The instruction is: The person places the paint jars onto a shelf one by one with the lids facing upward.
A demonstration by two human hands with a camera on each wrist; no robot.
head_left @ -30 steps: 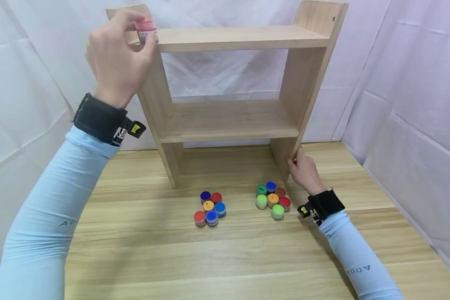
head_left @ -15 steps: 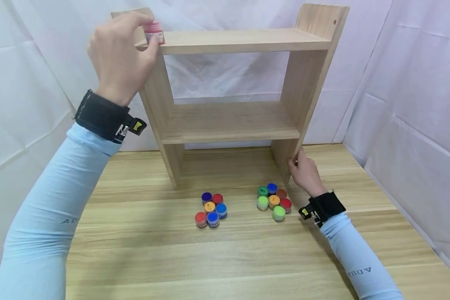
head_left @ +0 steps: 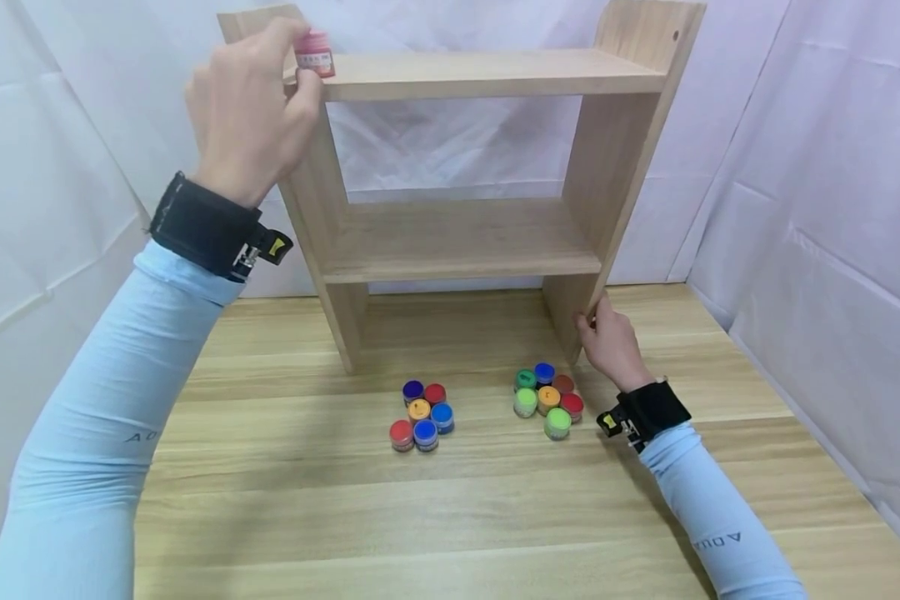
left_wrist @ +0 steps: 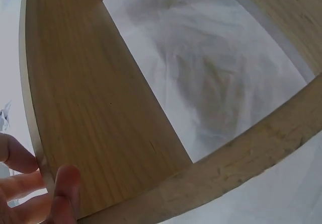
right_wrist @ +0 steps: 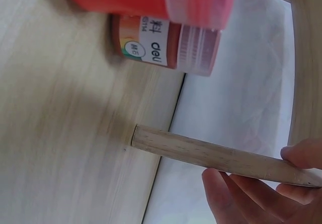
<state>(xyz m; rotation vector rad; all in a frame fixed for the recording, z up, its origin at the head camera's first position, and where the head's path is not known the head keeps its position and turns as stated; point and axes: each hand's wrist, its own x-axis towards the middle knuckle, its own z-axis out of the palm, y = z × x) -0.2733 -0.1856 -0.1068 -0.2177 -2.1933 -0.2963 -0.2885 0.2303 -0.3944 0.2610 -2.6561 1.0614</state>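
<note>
My left hand (head_left: 251,112) pinches a pink-red paint jar (head_left: 316,55) between thumb and finger at the left end of the top board of a wooden shelf (head_left: 487,73). The left wrist view looks up at that shelf; my fingers (left_wrist: 68,183) show at the edge of its side panel (left_wrist: 95,93), and the jar is hidden there. Low on the shelf's right side, my right hand (head_left: 615,346) grips the front edge of the upright panel (right_wrist: 211,153), thumb on one face and fingers on the other.
Two clusters of small paint jars stand on the wooden table (head_left: 420,517): one at centre, with a yellow jar (head_left: 418,410), and one near the right upright, with a light green jar (head_left: 557,423). White cloth (head_left: 832,208) hangs around the back and sides.
My left hand has moved slightly right with the pink-red paint jar, further over the top board. My right hand keeps its grip on the panel, and the other jars have not moved.
</note>
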